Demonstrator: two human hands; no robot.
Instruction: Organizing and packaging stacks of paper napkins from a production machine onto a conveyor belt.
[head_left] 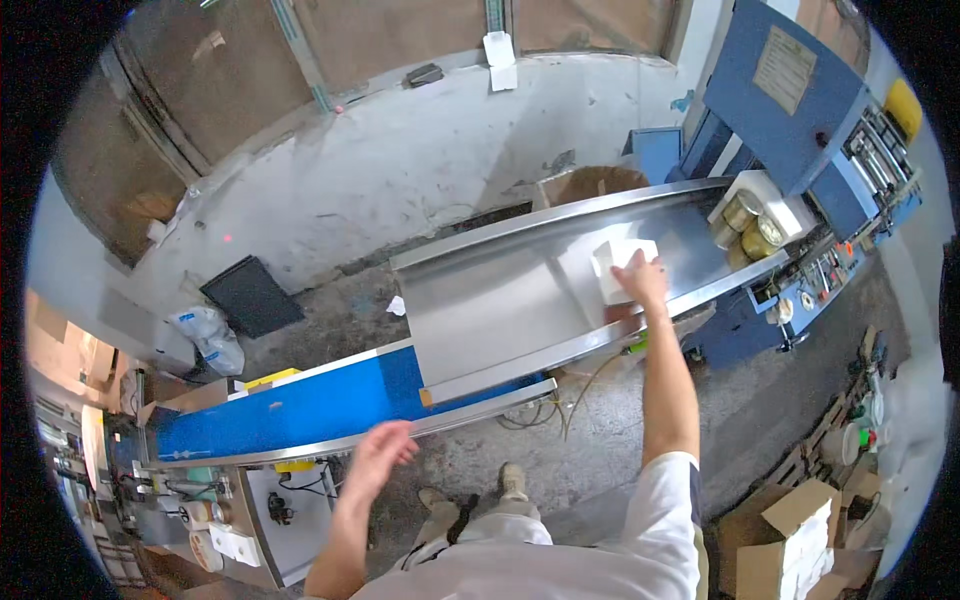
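Note:
My right hand (641, 280) reaches over a sloping stainless-steel chute (490, 300) and grips a small white box (610, 262) near its right part. The fingers lie across the box's top and right side; its underside is hidden. My left hand (380, 457) hangs in the air beside the near rail of a blue conveyor belt (310, 405). Its fingers are loosely bent and apart, with nothing in them. The chute's lower left end overlaps the belt's right end.
A blue machine (785, 95) stands at the chute's right end, beside rolls of tape (760, 237). Cardboard boxes (750, 550) stand at lower right. On the floor at left are a black panel (252, 296) and a plastic bag (212, 340). A cable (577, 400) hangs below the chute.

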